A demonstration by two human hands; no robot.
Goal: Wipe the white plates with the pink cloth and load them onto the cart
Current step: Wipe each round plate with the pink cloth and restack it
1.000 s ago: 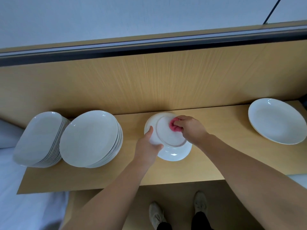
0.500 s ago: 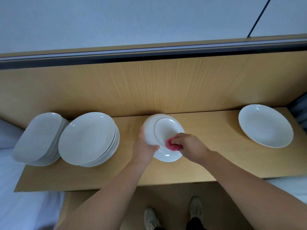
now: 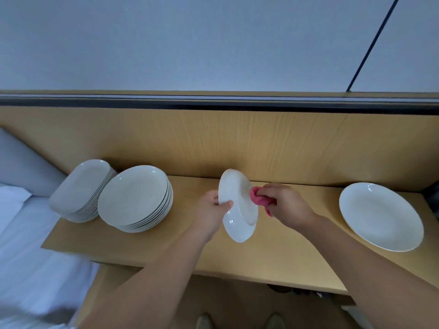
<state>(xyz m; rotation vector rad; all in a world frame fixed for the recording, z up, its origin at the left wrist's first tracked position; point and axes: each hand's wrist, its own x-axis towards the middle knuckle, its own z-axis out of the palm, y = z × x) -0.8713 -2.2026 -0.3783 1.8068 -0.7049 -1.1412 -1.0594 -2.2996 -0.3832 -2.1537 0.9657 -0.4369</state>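
Wooden shelf [image 3: 285, 252]: left hand [image 3: 209, 211], plate [image 3: 238, 210], cloth [image 3: 257, 198], right hand [image 3: 288, 205]

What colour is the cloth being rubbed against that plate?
Pink. The cloth, bunched in the right hand, shows clearly in the head view, the only one.

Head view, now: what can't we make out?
Head view:
- pink cloth: mostly bunched inside the right hand.
- held white round plate: far face turned away; fingers of the left hand hidden behind it.
- stack of white oblong plates: count unclear, rims too fine.
- shoes: cut by bottom edge.
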